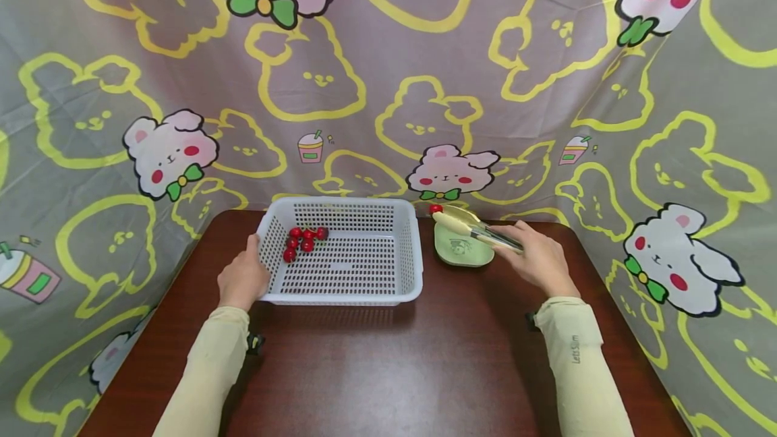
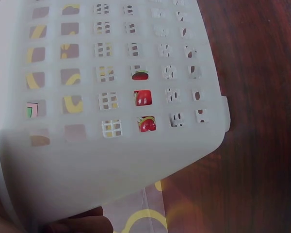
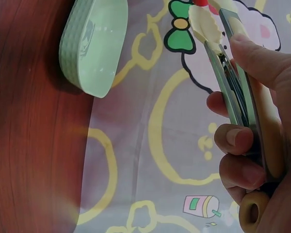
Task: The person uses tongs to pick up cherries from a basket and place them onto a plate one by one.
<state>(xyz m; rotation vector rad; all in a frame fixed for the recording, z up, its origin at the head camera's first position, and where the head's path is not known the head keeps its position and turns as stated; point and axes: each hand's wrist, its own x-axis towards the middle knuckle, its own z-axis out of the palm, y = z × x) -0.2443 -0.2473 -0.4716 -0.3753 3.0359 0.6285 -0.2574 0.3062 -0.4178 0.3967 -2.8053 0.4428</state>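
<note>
My left hand (image 1: 244, 276) grips the left rim of a white plastic basket (image 1: 340, 300); in the left wrist view its fingertips show beneath the rim. Several small red cherry tomatoes (image 1: 307, 245) lie together in the basket's left part, and some show through its holes in the left wrist view. My right hand (image 1: 537, 256) holds food tongs (image 1: 479, 231) with cream tips and metal arms. Between the tips sits one cherry tomato (image 1: 436, 208), partly cut off in the right wrist view. The tongs reach over a pale green dish (image 1: 464, 259) right of the basket.
Basket and dish stand near the back of a dark red-brown wooden table (image 1: 388, 369). A patterned cloth (image 1: 364, 39) hangs close behind the table and along both sides.
</note>
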